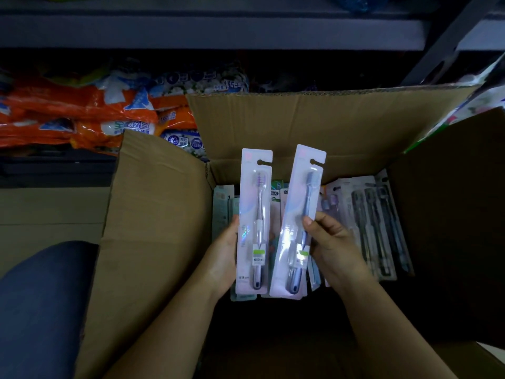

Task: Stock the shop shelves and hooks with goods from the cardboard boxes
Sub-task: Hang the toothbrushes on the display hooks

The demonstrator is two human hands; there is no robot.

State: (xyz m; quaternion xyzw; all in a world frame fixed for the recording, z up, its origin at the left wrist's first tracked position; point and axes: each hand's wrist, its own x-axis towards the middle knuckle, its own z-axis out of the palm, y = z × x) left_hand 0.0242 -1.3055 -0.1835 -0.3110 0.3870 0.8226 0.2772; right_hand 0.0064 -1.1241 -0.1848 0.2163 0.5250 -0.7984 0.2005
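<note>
Open cardboard box (314, 127), toothbrush packs (254, 220) in fingers (310, 222)

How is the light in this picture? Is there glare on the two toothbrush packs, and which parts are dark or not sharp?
Head view: the light is dim; the left pack and right pack are the brightest things, with small glare patches on their plastic. The box is dark at its near end and right flap. The shelf at the top is blurred, and straight edges bend near the corners.
</note>
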